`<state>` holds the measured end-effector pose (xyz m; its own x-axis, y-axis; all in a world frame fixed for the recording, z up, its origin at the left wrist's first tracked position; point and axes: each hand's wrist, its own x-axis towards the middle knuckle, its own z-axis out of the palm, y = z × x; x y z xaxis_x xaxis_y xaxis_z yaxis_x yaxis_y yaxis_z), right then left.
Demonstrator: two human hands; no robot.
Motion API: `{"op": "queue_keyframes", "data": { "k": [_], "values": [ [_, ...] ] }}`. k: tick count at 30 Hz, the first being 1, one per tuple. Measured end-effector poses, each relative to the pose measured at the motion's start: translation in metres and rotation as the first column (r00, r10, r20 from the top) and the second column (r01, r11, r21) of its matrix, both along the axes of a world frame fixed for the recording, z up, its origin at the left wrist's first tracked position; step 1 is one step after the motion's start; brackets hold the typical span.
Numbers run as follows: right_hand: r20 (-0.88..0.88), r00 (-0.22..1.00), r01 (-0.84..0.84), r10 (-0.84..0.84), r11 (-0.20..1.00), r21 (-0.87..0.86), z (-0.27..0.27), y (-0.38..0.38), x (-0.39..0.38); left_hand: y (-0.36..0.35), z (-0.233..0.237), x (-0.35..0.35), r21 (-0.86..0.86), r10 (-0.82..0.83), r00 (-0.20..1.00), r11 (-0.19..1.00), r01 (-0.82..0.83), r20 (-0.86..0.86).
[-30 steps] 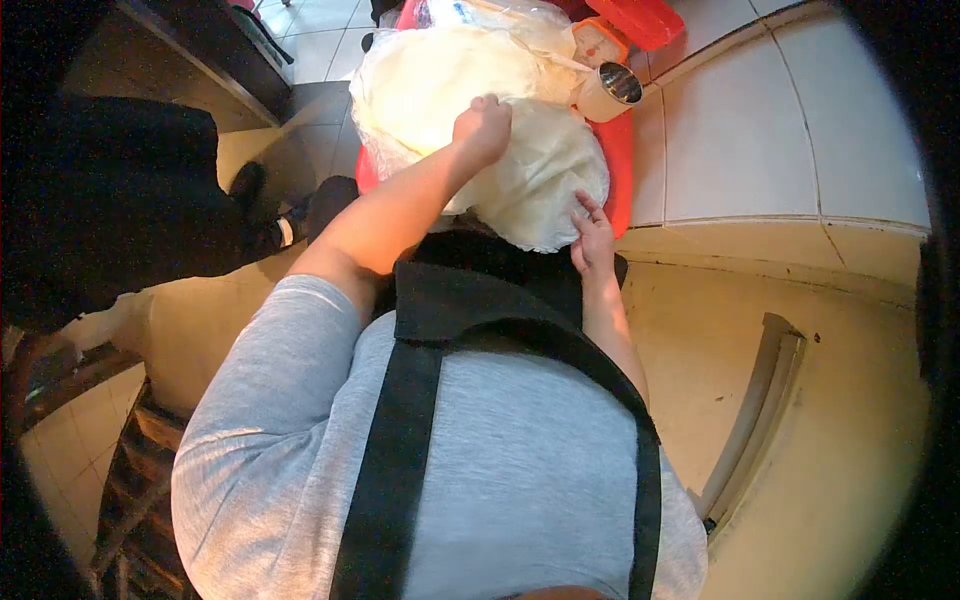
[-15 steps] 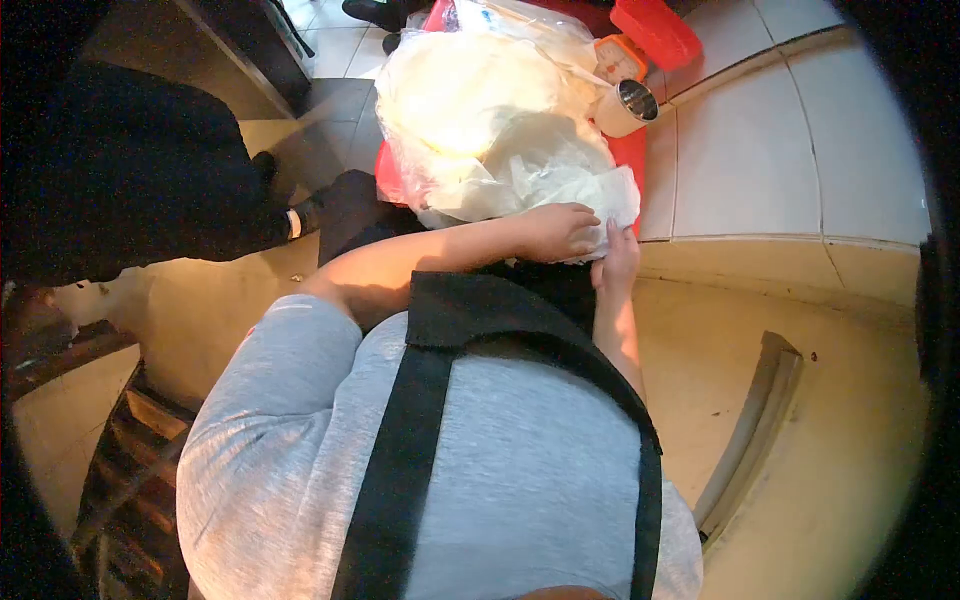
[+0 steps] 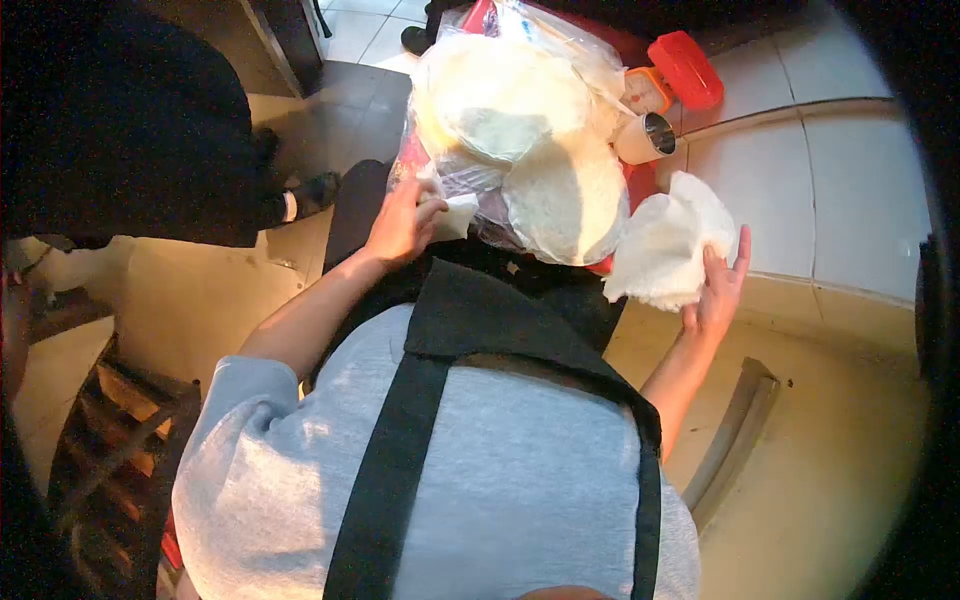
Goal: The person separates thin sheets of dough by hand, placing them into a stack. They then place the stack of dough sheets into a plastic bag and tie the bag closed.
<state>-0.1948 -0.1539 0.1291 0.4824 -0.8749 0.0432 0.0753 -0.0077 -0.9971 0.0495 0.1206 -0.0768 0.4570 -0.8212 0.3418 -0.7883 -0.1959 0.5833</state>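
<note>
A thin, white, ragged-edged wrapper sheet point(image 3: 662, 245) hangs from my right hand point(image 3: 715, 290), pinched by the thumb with some fingers stretched out. At the left of the pile, my left hand point(image 3: 402, 222) is closed on a small crumpled white piece point(image 3: 456, 216) that looks like the same thin material. Between the hands lies a pile of large round pale wrapper sheets point(image 3: 505, 90). One round sheet point(image 3: 568, 205) overlaps the pile's near edge, above clear plastic wrap point(image 3: 475, 180).
Behind the pile's right side stand a metal cup point(image 3: 640, 138), an orange kitchen scale point(image 3: 645, 90) and a red container point(image 3: 685, 70). White tiles point(image 3: 860, 180) run along the right. Another person's dark clothing point(image 3: 120, 120) and shoe point(image 3: 315, 195) are at left; a slatted crate point(image 3: 120, 440) sits lower left.
My hands, close together before at the pile's near right corner, have moved apart. The left went left with a small piece; the right went right, carrying the sheet off the pile.
</note>
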Motion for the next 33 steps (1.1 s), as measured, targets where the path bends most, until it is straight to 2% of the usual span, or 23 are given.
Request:
{"op": "queue_keyframes", "data": {
  "k": [1, 3, 4, 5, 6, 7, 9, 10, 11, 12, 16, 20, 24, 27, 29, 31, 33],
  "values": [
    [0.016, 0.996, -0.088, 0.088, 0.996, -0.020, 0.006, 0.005, 0.001, 0.000, 0.011, -0.001, -0.042, 0.048, 0.999, 0.998, -0.048, -0.004],
    [-0.141, 0.985, -0.102, 0.099, 0.995, -0.010, 0.001, 0.003, 0.005, -0.007, 0.032, -0.006, -0.123, 0.127, 0.992, 0.984, -0.128, -0.020],
    [-0.236, 0.966, -0.119, 0.102, 0.991, -0.058, 0.002, 0.006, 0.009, -0.013, 0.034, -0.003, -0.193, 0.108, 0.994, 0.976, -0.105, 0.008],
    [-0.328, 0.939, -0.145, 0.103, 0.984, -0.107, 0.005, 0.010, 0.014, -0.021, 0.035, -0.001, -0.204, 0.070, 0.995, 0.975, -0.082, -0.069],
    [-0.267, 0.951, -0.187, 0.158, 0.979, -0.085, 0.005, 0.014, 0.018, -0.028, 0.037, 0.001, -0.218, 0.033, 0.989, 0.974, -0.065, -0.144],
    [-0.341, 0.926, -0.209, 0.163, 0.973, -0.103, 0.008, 0.017, 0.024, -0.033, 0.036, 0.002, -0.228, -0.003, 0.976, 0.973, -0.048, -0.217],
    [-0.475, 0.865, -0.248, 0.163, 0.961, -0.122, 0.013, 0.021, 0.036, -0.036, 0.033, 0.007, -0.238, 0.012, 0.982, 0.969, -0.057, -0.186],
    [-0.523, 0.832, -0.250, 0.186, 0.967, -0.054, 0.015, 0.021, 0.038, -0.036, 0.034, 0.009, -0.249, 0.024, 0.983, 0.966, -0.070, -0.182],
    [-0.490, 0.847, -0.262, 0.208, 0.964, -0.043, 0.019, 0.023, 0.044, -0.037, 0.033, 0.011, -0.264, 0.044, 0.983, 0.960, -0.091, -0.180],
    [-0.459, 0.857, -0.277, 0.234, 0.961, -0.028, 0.022, 0.030, 0.049, -0.033, 0.026, 0.014, -0.245, 0.096, 0.989, 0.962, -0.120, -0.108],
    [-0.410, 0.858, -0.347, 0.311, 0.938, -0.015, 0.016, 0.025, 0.078, -0.014, 0.000, 0.016, -0.225, 0.198, 0.960, 0.944, -0.241, -0.196],
    [-0.266, 0.891, -0.388, 0.366, 0.921, -0.030, -0.002, 0.024, 0.140, -0.011, -0.021, 0.024, -0.154, 0.253, 0.947, 0.946, -0.285, -0.199],
    [0.138, 0.956, -0.261, 0.258, 0.965, 0.002, 0.004, 0.031, 0.203, -0.011, -0.026, 0.028, -0.122, 0.253, 0.961, 0.956, -0.267, -0.113],
    [0.277, 0.937, -0.210, 0.213, 0.977, -0.041, 0.003, 0.033, 0.227, -0.009, -0.026, 0.029, -0.125, 0.253, 0.954, 0.953, -0.274, -0.162],
    [0.251, 0.959, -0.129, 0.131, 0.991, -0.024, -0.021, 0.031, 0.239, -0.009, -0.026, 0.030, -0.118, 0.247, 0.951, 0.955, -0.271, -0.188],
    [0.195, 0.980, -0.036, 0.032, 0.999, 0.019, -0.069, 0.021, 0.240, -0.009, -0.025, 0.030, -0.111, 0.242, 0.949, 0.957, -0.267, -0.200],
    [0.007, 1.000, -0.017, 0.016, 0.993, 0.117, -0.121, 0.028, 0.234, -0.007, -0.021, 0.032, -0.106, 0.245, 0.951, 0.958, -0.268, -0.189]
  ]
}}
